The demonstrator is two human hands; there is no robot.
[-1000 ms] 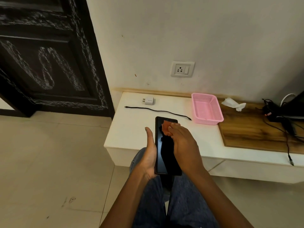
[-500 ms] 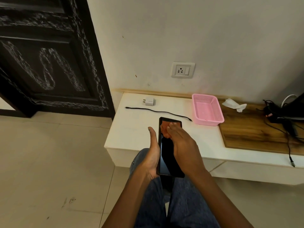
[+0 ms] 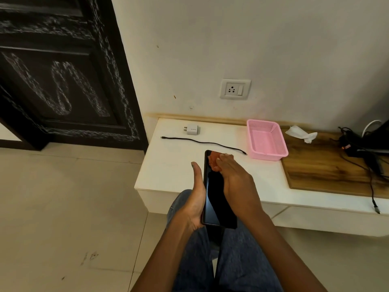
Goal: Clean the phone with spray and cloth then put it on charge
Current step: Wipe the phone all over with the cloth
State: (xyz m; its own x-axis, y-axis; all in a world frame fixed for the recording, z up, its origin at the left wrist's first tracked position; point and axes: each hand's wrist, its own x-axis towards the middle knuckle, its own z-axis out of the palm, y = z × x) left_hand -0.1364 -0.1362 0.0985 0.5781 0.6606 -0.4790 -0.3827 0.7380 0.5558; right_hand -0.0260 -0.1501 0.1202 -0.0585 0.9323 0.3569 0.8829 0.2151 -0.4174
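My left hand grips phone at frame centre, above my lap. Right hand presses cloth, now slid up to phone's top edge. Wipe nearly done; charger and cable wait above on shelf.

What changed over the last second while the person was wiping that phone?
The right hand slid the orange cloth up the screen toward the top edge of the phone. The phone itself tilted a little, its bottom swinging rightward. The left hand holds the phone's left edge as before. The charger, cable and pink basket lie where they were.
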